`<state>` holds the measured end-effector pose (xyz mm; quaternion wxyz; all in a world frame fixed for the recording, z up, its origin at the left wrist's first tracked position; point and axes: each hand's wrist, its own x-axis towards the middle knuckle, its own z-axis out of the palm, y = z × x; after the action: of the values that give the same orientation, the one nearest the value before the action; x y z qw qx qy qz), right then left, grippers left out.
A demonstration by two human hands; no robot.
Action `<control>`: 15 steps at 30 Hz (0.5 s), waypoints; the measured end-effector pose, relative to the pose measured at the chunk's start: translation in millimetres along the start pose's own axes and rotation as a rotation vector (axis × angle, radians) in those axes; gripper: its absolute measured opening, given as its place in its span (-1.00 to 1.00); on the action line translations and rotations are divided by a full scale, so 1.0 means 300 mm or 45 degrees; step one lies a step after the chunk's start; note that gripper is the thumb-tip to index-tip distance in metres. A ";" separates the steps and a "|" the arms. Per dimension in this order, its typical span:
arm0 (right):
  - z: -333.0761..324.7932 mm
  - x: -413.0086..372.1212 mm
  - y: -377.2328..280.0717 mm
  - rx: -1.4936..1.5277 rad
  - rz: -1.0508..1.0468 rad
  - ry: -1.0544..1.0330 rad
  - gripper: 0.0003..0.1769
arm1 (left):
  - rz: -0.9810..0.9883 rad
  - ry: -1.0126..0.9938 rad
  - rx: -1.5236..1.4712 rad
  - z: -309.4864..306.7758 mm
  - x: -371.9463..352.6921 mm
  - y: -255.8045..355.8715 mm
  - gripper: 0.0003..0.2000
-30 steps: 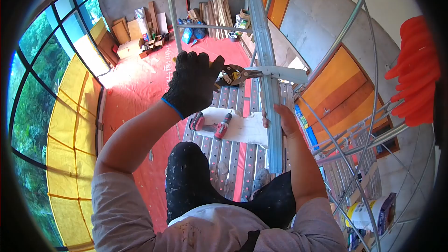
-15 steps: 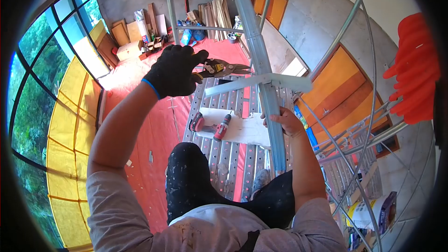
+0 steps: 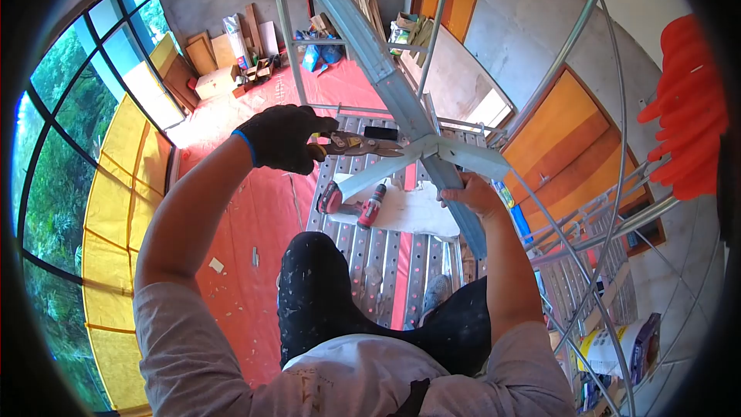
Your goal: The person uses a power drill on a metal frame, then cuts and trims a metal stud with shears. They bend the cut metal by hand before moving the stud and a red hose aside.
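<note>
Scaffold planks (image 3: 370,251) below, my left grip (image 3: 285,139) wraps aviation snips (image 3: 360,144), right grip (image 3: 476,196) metal channel (image 3: 398,97), now tilted further, angle to snips changed.

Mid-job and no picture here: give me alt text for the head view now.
A gloved left hand holds snips beside a long metal channel gripped by the bare right hand, two pale strips splaying from it. Beneath, a red drill lies on a white sheet over a perforated platform.
</note>
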<state>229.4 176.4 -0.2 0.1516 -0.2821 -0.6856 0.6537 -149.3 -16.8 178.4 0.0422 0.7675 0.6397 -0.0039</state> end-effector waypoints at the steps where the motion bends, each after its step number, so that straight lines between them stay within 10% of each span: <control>1: -0.008 0.006 0.008 -0.033 0.023 -0.019 -0.22 | 0.008 -0.010 -0.038 0.005 -0.006 -0.002 -0.29; 15: 0.026 -0.024 -0.050 0.047 0.017 -0.056 -0.42 | -0.048 -0.148 -0.209 -0.011 -0.069 0.020 -0.29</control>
<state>227.7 166.0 15.0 0.1372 -0.2695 -0.6748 0.6732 -147.2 -38.0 183.2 0.1418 0.7476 0.6488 0.0033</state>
